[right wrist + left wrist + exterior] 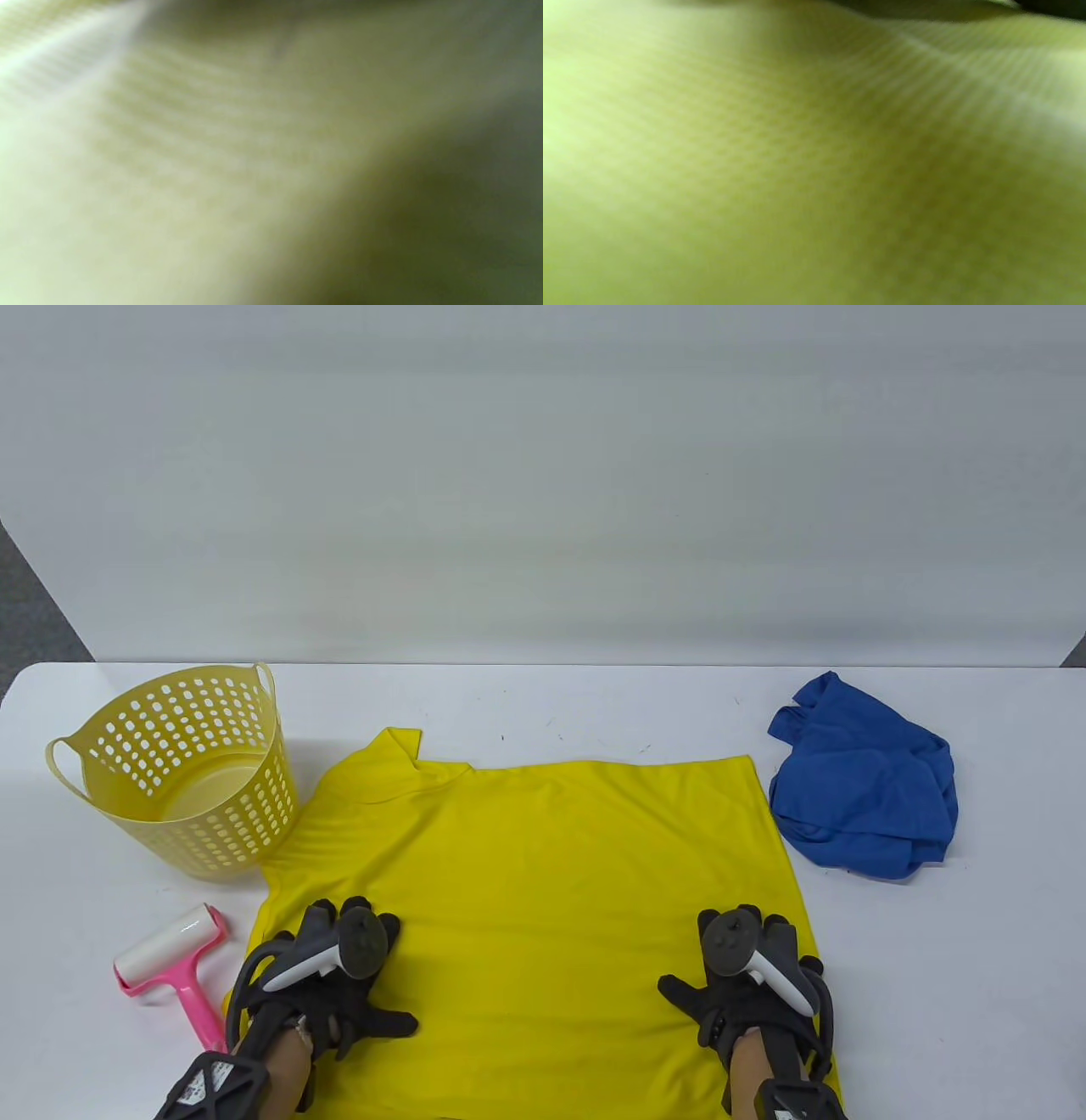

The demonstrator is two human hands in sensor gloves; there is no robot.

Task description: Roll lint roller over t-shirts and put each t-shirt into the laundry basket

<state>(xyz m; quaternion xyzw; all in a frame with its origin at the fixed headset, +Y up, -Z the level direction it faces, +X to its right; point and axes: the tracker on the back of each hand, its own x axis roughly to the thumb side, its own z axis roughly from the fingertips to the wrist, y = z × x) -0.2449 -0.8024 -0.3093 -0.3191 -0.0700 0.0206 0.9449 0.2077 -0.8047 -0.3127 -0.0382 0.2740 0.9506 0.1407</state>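
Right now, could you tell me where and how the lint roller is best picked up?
By the pink handle of the lint roller, coming from above with the left hand, which rests beside it. The handle lies flat and free, pointing towards the near edge; the white sticky roll is best avoided.

White table (594, 704), pale grey wall (543, 475), grey floor (25, 602)

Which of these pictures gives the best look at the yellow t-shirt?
The table view. There the yellow t-shirt lies spread flat, its whole outline visible, with the left hand and right hand resting on it. Both wrist views show only blurred yellow fabric very close up.
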